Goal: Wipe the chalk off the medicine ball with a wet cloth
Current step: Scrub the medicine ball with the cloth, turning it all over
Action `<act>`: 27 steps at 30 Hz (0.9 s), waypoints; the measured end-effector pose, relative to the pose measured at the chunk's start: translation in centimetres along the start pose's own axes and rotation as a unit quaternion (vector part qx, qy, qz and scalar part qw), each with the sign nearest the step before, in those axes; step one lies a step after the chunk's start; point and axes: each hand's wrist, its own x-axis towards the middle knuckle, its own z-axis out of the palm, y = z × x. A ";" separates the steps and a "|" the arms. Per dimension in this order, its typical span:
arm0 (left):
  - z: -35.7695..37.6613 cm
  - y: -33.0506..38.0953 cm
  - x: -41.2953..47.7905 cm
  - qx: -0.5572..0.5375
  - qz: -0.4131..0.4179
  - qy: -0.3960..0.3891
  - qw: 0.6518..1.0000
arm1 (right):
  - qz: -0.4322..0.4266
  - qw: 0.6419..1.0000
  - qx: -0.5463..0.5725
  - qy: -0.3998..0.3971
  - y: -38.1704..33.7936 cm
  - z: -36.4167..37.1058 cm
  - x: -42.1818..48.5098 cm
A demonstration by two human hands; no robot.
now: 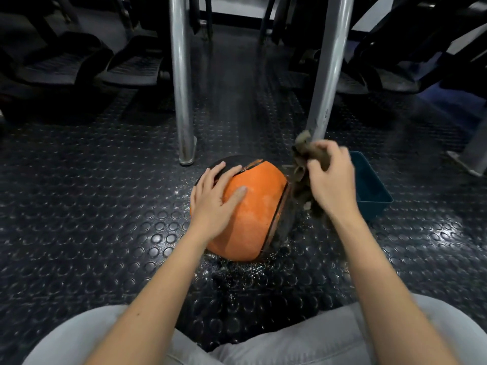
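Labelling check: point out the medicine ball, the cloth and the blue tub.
medicine ball [253, 206], head view, orange panel.
cloth [299, 170], head view, hanging folds.
blue tub [369, 184], head view, inner wall.

The medicine ball [257, 206] is showing a matt, grainy orange skin under a pale chalky film, with black panels beside it. The cloth [300, 185] is hanging limp and crumpled, a brownish fabric. The floor [92, 206] is presenting glossy black studded matting, glinting with droplets around the ball. Two metal posts [180, 75] are reflecting light off smooth silver surfaces. The tub [375, 206] is appearing as smooth teal plastic.
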 end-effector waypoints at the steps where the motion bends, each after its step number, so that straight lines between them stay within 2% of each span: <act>1: -0.1 0.0 0.0 -0.008 -0.008 0.004 1.000 | -0.059 0.998 0.020 0.025 -0.9 0.0 -0.2; 3: -0.2 0.1 0.1 -0.011 -0.012 0.005 1.000 | -0.178 0.984 0.021 -0.008 -1.6 1.1 -1.9; 5: -0.3 0.2 0.1 -0.012 -0.003 -0.003 1.000 | -0.223 0.970 -0.048 -0.081 0.1 3.2 -4.4; 7: -0.5 0.3 0.1 -0.018 0.000 -0.022 1.000 | -0.143 0.980 -0.112 -0.081 3.1 3.4 -4.6; 9: -0.5 0.3 -0.2 -0.025 0.001 -0.031 0.999 | 0.022 0.979 -0.190 -0.069 5.4 2.1 -3.2; 10: -0.5 0.2 -0.2 -0.028 0.001 -0.025 0.999 | 0.078 0.976 -0.193 -0.065 5.8 1.4 -2.6; 11: -0.6 0.1 -0.3 -0.031 -0.001 -0.019 0.999 | 0.091 0.981 -0.164 -0.055 5.4 1.2 -2.2; 12: -0.6 0.1 -0.2 -0.033 -0.003 -0.013 0.999 | 0.065 0.990 -0.115 -0.042 4.1 1.5 -2.1; 14: -0.7 0.1 -0.3 -0.031 -0.010 -0.017 0.999 | -0.056 0.997 -0.036 -0.029 1.1 2.4 -3.2; 16: -0.7 0.2 -0.2 -0.028 -0.003 -0.020 0.999 | -0.174 0.982 -0.042 -0.065 0.5 3.6 -4.7; 17: -0.6 0.2 -0.3 -0.030 0.002 -0.022 0.999 | -0.179 0.979 -0.063 -0.074 1.6 3.8 -5.0; 18: -0.6 0.3 -0.3 -0.031 0.006 -0.024 0.999 | -0.136 0.985 -0.075 -0.068 2.7 3.6 -4.5; 20: -0.6 0.3 -0.3 -0.025 -0.002 -0.028 0.999 | 0.017 0.992 -0.113 -0.049 4.6 2.7 -3.3; 21: -0.5 0.3 -0.3 -0.021 -0.003 -0.028 0.999 | 0.063 0.991 -0.119 -0.029 4.9 2.1 -3.0; 22: -0.5 0.2 -0.3 -0.023 0.001 -0.024 0.999 | 0.062 0.994 -0.094 0.006 4.2 1.6 -2.4; 23: -0.5 0.2 -0.4 -0.029 0.000 -0.017 0.999 | 0.027 0.997 -0.049 0.046 2.9 1.4 -2.1; 25: -0.5 0.2 -0.2 -0.029 -0.007 -0.016 0.999 | -0.105 0.988 0.024 0.109 0.2 1.2 -2.5; 27: -0.5 0.1 -0.2 -0.027 -0.001 -0.013 1.000 | -0.231 0.970 0.004 0.076 -0.1 2.1 -3.3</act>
